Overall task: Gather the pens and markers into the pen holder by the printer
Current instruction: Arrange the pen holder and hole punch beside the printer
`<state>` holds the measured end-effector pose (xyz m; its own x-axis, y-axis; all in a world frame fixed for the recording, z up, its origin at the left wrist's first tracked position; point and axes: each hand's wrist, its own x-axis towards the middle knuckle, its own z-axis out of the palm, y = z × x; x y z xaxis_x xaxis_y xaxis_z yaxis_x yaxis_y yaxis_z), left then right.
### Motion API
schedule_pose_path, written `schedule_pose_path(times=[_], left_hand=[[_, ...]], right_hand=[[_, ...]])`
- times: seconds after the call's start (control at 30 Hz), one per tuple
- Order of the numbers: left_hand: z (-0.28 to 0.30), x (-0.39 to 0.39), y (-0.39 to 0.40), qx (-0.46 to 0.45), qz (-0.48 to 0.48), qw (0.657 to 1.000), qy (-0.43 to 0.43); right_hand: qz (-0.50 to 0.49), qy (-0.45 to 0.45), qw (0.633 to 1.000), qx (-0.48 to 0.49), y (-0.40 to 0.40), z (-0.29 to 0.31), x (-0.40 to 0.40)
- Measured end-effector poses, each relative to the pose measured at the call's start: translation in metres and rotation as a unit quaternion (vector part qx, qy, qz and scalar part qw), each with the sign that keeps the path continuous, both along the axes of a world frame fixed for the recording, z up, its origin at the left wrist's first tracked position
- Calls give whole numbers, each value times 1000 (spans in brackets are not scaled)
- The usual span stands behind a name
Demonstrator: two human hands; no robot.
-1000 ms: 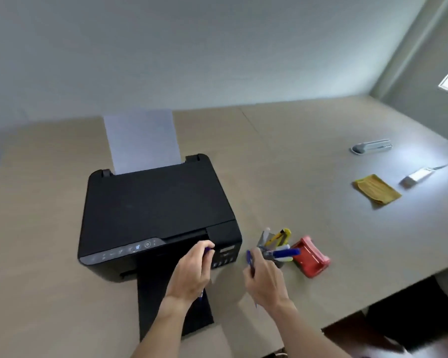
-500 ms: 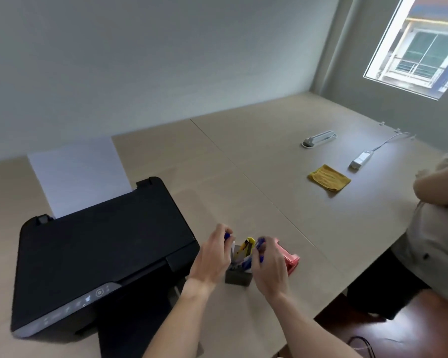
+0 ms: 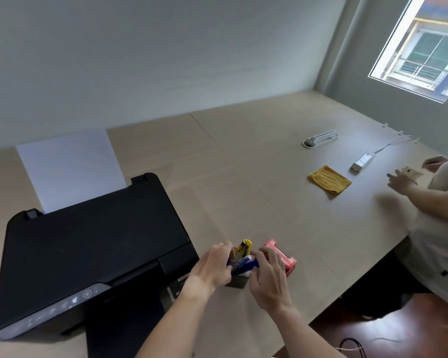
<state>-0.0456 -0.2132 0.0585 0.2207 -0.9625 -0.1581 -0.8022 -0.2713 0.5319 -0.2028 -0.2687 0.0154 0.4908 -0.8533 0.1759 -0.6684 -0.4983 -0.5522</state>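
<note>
A small dark pen holder (image 3: 238, 281) stands on the table just right of the black printer (image 3: 88, 249). Blue pens and markers (image 3: 245, 266) and a yellow cutter (image 3: 245, 248) stick out of its top. My left hand (image 3: 212, 268) is at the holder's left side, fingers pinched on a blue pen whose tip shows at the rim. My right hand (image 3: 269, 273) is at the right side, fingertips closed on a blue marker lying across the opening. The holder's lower part is mostly hidden between both hands.
A red block-shaped object (image 3: 285, 255) sits right behind my right hand. Farther right lie a yellow cloth (image 3: 330, 180), a white adapter with cable (image 3: 362, 161) and a grey device (image 3: 320, 138). Another person (image 3: 429, 202) sits at the table's right edge. White paper (image 3: 70, 169) stands in the printer.
My view swung to the right. Both hands carried their blue pens from the printer's front to the holder and now press in at its top.
</note>
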Motion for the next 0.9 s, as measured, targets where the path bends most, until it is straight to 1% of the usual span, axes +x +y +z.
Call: schedule_pose_path(times=[0.1, 0.2, 0.27, 0.4, 0.53, 0.63, 0.8, 0.9], left_hand=[[-7, 1, 0, 21, -32, 999, -32], [-16, 0, 1, 13, -42, 999, -27], [-20, -1, -1, 9, -38, 999, -27], [-26, -6, -15, 28, -37, 996, -72], [-29, -9, -30, 65, -49, 986, -147], [-30, -10, -41, 96, -54, 978, -178], [-30, -9, -61, 118, -5, 969, -218], [-28, 4, -76, 127, 23, 960, -248]], right_hand=[[-87, -17, 995, 45, -4, -3, -5], [-168, 31, 981, 91, -10, -11, -11], [-189, 64, 973, 114, -14, -17, -18], [-162, 114, 971, 133, -21, -28, -29], [-132, 167, 971, 108, -28, -34, -32], [-125, 202, 967, 95, -31, -36, -31], [-116, 234, 958, 120, -35, -39, -24], [-105, 225, 959, 138, -41, -38, -13]])
